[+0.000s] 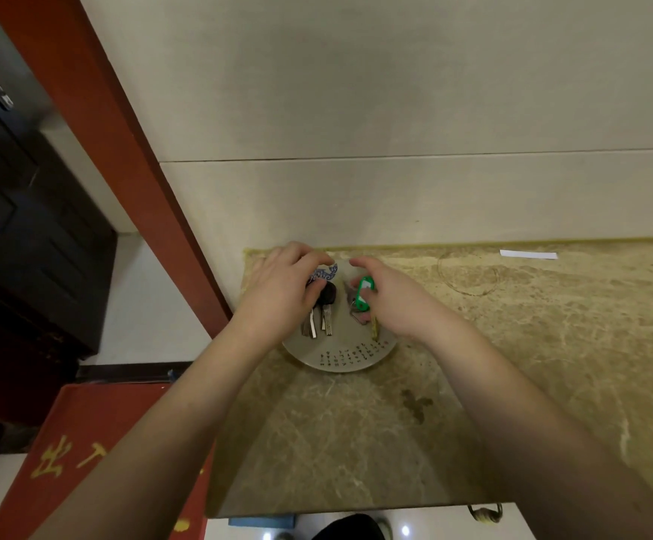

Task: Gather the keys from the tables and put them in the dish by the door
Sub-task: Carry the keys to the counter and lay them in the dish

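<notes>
Keys fill both hands over the dish (pixel 340 358), a round pale plate with small dark characters along its near rim and a blue pattern at its far edge. The left hand (pixel 282 290) has its fingers curled round the dark head of a key bunch (pixel 319 317); the silver blades hang out below the fingers, pointing toward the person, and lie over the left half of the dish. Whether the blades touch the plate cannot be told. The right hand (pixel 391 298) holds a second set by its green tag (pixel 364 294), the tag caught between thumb and curled fingers, with a yellowish key (pixel 374 329) showing just beneath the hand over the right half of the dish. So each grip is narrow and closed on its own set, and the two sets sit side by side, apart from each other, with bare plate between them.

The dish sits at the far left corner of a tan marbled surface (pixel 551 364), close to the pale wall. On that surface, well to the right near the wall, lies a white paper strip (pixel 528 254), and a faint ring mark (pixel 467 275) shows between it and the dish. A red door frame (pixel 114 142) runs diagonally to the left, with a dark door (pixel 17 196) beyond it.
</notes>
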Demonstrator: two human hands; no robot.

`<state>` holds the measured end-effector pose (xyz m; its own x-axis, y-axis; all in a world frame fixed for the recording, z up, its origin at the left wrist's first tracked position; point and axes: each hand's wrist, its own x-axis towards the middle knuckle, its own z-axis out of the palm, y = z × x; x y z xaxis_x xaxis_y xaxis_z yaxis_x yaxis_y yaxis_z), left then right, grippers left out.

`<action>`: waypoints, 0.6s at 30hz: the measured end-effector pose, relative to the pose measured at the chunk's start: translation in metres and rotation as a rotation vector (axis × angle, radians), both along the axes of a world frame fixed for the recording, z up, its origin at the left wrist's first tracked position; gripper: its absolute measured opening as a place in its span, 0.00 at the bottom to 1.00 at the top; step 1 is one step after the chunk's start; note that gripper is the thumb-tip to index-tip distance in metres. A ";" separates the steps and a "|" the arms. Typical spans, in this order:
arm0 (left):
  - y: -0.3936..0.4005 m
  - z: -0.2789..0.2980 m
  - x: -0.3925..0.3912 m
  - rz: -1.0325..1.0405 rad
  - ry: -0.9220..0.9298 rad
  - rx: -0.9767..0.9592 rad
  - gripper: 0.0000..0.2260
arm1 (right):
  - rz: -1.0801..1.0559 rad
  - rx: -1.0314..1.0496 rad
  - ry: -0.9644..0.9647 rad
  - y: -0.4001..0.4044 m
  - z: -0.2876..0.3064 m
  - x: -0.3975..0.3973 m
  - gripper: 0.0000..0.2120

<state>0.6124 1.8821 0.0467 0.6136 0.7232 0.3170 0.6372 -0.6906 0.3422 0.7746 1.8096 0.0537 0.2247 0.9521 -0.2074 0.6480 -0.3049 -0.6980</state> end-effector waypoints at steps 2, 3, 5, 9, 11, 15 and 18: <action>-0.003 -0.001 0.003 -0.024 0.019 0.017 0.13 | -0.033 0.024 -0.063 0.000 0.003 0.001 0.25; -0.004 -0.001 0.005 -0.031 0.036 0.023 0.13 | -0.043 0.037 -0.109 0.000 0.004 0.002 0.23; -0.007 -0.003 0.007 -0.047 0.078 0.042 0.13 | -0.039 0.062 -0.175 -0.001 0.005 0.004 0.21; -0.010 -0.008 0.010 -0.086 0.195 0.151 0.13 | -0.006 0.070 -0.244 0.000 0.001 0.008 0.18; -0.011 -0.008 0.011 -0.099 0.228 0.179 0.13 | -0.013 0.067 -0.264 0.001 -0.001 0.010 0.17; -0.011 -0.009 0.013 -0.106 0.240 0.185 0.12 | -0.018 0.093 -0.280 0.001 -0.006 0.013 0.15; -0.009 -0.009 0.013 -0.096 0.233 0.179 0.12 | -0.005 0.102 -0.318 0.002 -0.008 0.014 0.12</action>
